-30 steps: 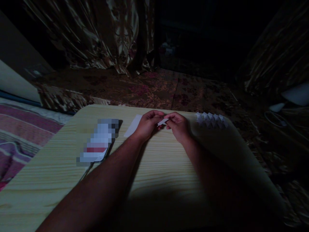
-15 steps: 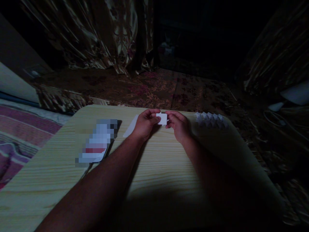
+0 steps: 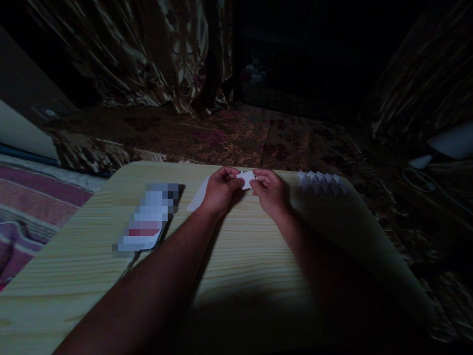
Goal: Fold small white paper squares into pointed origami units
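A small folded piece of white paper [image 3: 247,180] is held up between both hands over the far part of the table. My left hand [image 3: 220,191] pinches its left side, thumb on the near face. My right hand [image 3: 270,192] grips its right side, with the thumb pressed on the lower right corner. The fingers behind the paper are partly hidden. Just left of my left hand a white sheet of paper [image 3: 199,194] lies on the table, partly covered by that hand. Several small folded white paper pieces [image 3: 323,182] stand in rows to the right of my right hand.
The wooden table [image 3: 236,246] has rounded far corners. On its left lies a blurred-out phone [image 3: 148,217] with a cable running from it. Patterned curtains [image 3: 177,54] hang beyond the table. A striped bedspread [image 3: 33,197] is at left, and a white cable [image 3: 417,180] lies at right.
The folded paper has tilted slightly. My right thumb has come onto its near face, where before the right fingers were at its right edge.
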{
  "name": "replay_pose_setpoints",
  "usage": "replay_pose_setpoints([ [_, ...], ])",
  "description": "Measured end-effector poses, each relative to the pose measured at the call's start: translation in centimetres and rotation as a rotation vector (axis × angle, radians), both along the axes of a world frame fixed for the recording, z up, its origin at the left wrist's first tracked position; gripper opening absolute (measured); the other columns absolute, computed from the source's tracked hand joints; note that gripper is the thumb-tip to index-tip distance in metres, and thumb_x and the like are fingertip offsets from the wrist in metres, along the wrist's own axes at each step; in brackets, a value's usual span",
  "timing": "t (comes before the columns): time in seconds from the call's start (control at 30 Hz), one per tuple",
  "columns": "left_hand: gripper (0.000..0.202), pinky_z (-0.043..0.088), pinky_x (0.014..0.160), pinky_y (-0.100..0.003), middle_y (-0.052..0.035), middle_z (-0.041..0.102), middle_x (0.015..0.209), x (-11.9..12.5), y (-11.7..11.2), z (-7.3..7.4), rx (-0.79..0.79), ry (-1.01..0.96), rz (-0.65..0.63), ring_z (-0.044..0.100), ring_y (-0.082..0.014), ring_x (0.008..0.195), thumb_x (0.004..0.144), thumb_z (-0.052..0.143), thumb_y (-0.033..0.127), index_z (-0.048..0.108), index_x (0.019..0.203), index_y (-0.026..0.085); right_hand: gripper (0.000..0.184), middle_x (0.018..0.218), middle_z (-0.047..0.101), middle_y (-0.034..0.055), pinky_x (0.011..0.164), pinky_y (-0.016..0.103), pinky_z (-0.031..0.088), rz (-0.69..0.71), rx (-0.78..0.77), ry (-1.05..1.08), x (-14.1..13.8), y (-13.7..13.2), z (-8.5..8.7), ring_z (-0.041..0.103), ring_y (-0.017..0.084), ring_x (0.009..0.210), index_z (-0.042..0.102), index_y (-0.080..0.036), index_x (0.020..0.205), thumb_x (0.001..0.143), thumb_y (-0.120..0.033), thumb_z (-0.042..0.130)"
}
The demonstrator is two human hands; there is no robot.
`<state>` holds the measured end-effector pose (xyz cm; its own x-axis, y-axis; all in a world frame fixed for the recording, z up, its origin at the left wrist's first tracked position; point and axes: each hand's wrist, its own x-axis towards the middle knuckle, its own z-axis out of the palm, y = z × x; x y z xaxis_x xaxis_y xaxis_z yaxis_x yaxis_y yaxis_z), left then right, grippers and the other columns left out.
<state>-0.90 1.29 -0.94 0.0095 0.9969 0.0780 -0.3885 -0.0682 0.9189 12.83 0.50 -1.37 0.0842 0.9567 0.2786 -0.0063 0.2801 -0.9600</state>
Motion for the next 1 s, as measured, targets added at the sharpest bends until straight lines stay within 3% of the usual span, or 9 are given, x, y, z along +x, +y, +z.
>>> replay_pose_setpoints([
  [0.17, 0.044, 0.046, 0.059, -0.024, 0.0007, 0.064, 0.074, 0.5, -0.7, 0.7, 0.084, 0.138, 0.013, 0.058, -0.0117, 0.061, 0.063, 0.072, 0.022, 0.059, 0.105, 0.019, 0.024, 0.08, 0.069, 0.0025, 0.057, 0.023, 0.048, -0.052, -0.013, -0.035, 0.1, 0.1, 0.1, 0.062, 0.012, 0.066, 0.062, -0.018, 0.093, 0.073, -0.03, 0.062],
  [0.37, 0.021, 0.044, 0.058, -0.024, -0.0012, 0.064, 0.068, 0.7, -0.7, 0.2, 0.12, 0.263, 0.044, 0.056, -0.0114, 0.058, 0.066, 0.07, 0.025, 0.069, 0.085, 0.015, 0.016, 0.069, 0.065, -0.0003, 0.057, 0.023, 0.048, -0.032, -0.002, -0.073, 0.1, -0.1, 0.2, 0.06, 0.011, 0.06, 0.063, -0.017, 0.082, 0.072, -0.03, 0.062],
  [0.6, 0.021, 0.043, 0.056, -0.022, -0.0026, 0.067, 0.069, 0.4, -0.5, -0.1, 0.103, 0.304, 0.039, 0.056, -0.0112, 0.058, 0.066, 0.071, 0.027, 0.072, 0.083, 0.014, 0.016, 0.064, 0.063, -0.001, 0.052, 0.021, 0.046, -0.031, -0.001, -0.082, 0.3, 0.3, -0.3, 0.059, 0.011, 0.057, 0.061, -0.017, 0.077, 0.072, -0.032, 0.064],
  [0.77, 0.02, 0.046, 0.061, -0.024, -0.0033, 0.069, 0.072, 0.2, -0.2, -0.3, 0.095, 0.264, 0.02, 0.059, -0.0126, 0.061, 0.066, 0.071, 0.024, 0.073, 0.083, 0.015, 0.016, 0.066, 0.064, -0.0007, 0.052, 0.022, 0.048, 0.027, -0.011, -0.019, 0.5, 0.5, -0.6, 0.059, 0.012, 0.058, 0.063, -0.018, 0.08, 0.073, -0.032, 0.064],
  [1.0, 0.016, 0.047, 0.056, -0.026, -0.003, 0.068, 0.069, 0.1, -0.1, -0.6, 0.086, 0.149, -0.02, 0.059, -0.0132, 0.057, 0.067, 0.069, 0.022, 0.071, 0.08, 0.016, 0.013, 0.07, 0.065, -0.0004, 0.052, 0.022, 0.05, 0.078, 0.002, -0.004, 0.8, 0.3, -0.2, 0.059, 0.011, 0.06, 0.066, -0.018, 0.081, 0.073, -0.028, 0.063],
])
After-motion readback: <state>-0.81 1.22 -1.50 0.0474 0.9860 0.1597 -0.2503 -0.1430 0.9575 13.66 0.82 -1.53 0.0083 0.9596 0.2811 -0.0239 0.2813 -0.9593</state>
